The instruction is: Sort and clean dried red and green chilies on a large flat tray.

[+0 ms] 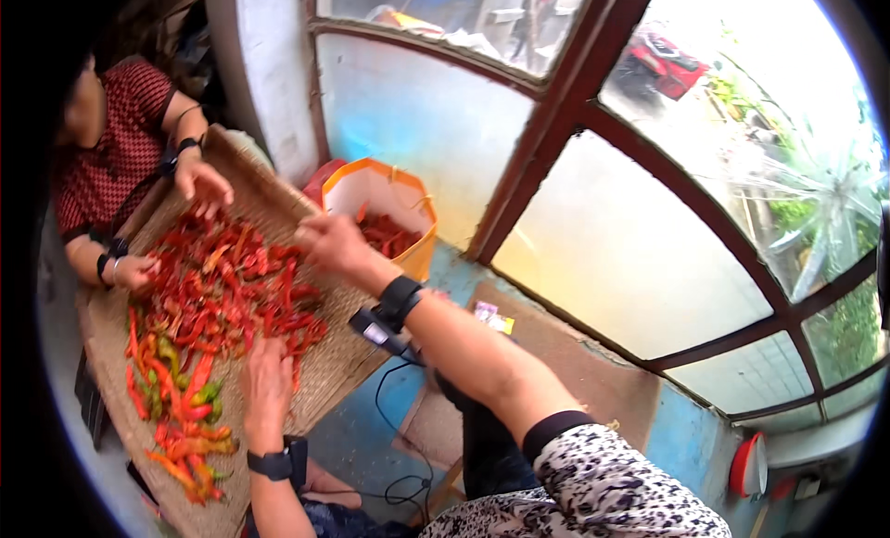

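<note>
Red chili peppers [218, 278] lie heaped across a large woven tray [320, 394], with fresher-looking red, orange and green ones [176, 390] towards the near left. My left hand [267, 380] rests low at the heap's near right side, fingers together and fingertips down among the peppers; what they hold is hidden. Over the tray's right edge is my right hand [338, 246], blurred, its fingers curled together around something I cannot make out. Just beyond it stands an orange-rimmed white box [422, 251] with dark red peppers inside.
Across the tray at the left, a person in a red-and-black patterned top [130, 102] has both hands over the peppers. A framed window [630, 251] runs along the right. A cable [394, 399] hangs below my right forearm. A red-rimmed basin [749, 464] is at the far right.
</note>
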The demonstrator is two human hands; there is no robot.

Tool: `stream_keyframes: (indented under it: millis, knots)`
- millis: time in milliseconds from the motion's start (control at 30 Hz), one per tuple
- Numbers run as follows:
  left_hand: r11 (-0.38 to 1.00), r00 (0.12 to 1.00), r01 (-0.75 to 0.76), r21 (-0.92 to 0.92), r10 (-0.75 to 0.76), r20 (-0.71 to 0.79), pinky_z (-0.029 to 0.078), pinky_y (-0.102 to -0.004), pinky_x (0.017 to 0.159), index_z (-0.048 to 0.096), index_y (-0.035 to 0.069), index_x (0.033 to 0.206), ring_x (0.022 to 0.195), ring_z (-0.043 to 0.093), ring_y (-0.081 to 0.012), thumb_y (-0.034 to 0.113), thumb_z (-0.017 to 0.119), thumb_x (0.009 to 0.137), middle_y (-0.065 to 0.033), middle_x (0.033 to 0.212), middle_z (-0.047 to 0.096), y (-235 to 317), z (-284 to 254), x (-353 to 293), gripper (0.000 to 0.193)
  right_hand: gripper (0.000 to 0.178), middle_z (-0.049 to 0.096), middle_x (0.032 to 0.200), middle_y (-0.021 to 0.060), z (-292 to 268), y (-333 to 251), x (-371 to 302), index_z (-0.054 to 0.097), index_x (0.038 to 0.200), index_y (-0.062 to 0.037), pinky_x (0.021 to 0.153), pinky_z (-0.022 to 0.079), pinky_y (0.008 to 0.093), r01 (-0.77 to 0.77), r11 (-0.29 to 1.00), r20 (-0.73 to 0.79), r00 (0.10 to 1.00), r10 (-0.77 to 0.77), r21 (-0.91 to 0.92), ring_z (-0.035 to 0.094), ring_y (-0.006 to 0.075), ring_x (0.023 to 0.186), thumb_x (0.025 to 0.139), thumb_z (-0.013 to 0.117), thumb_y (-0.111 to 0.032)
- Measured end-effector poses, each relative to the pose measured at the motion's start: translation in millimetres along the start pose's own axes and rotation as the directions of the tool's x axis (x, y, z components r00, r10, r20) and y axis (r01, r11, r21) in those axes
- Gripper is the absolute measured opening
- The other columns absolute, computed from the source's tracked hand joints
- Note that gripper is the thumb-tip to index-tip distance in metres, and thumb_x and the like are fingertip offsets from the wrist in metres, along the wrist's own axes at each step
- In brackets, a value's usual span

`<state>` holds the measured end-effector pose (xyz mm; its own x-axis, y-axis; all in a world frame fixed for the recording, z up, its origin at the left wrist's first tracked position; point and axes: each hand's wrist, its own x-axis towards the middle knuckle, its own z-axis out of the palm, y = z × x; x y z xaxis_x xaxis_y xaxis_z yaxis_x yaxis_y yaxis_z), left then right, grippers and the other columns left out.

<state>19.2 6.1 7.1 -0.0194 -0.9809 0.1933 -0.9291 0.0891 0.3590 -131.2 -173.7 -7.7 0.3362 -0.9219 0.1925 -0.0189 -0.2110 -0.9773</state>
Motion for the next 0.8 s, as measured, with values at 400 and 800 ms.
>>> stream_keyframes:
  millis: [400,800]
  knots:
    - [0.997,0.998,-0.037,-0.063,0.033,-0.062,0.044,-0.0459,0.069,0.053,0.003,0.085,0.083,0.054,-0.0392,0.007,0.061,0.078,-0.0167,0.086,0.054,5,14,10,0.012,0.063,0.055,0.109,0.0152,64,15,5,0.044,0.132,-0.0111,0.084,0.041,0.0435,0.202,0.408,0.134,0.973,-0.189,-0.89,0.05,0.0319,0.102,0.079,0.064,-0.04]
    - [0.977,0.971,0.208,0.039,-0.202,-0.13,0.047,-0.0462,0.071,0.05,0.001,0.09,0.083,0.057,-0.041,0.005,0.062,0.078,-0.0197,0.093,0.051,-39,-9,-22,0.018,0.035,0.058,0.101,0.0176,126,12,-12,0.057,0.113,-0.0139,0.08,0.045,0.044,0.504,0.444,0.496,0.856,-0.143,-0.741,0.054,0.0358,0.093,0.078,0.058,-0.013]
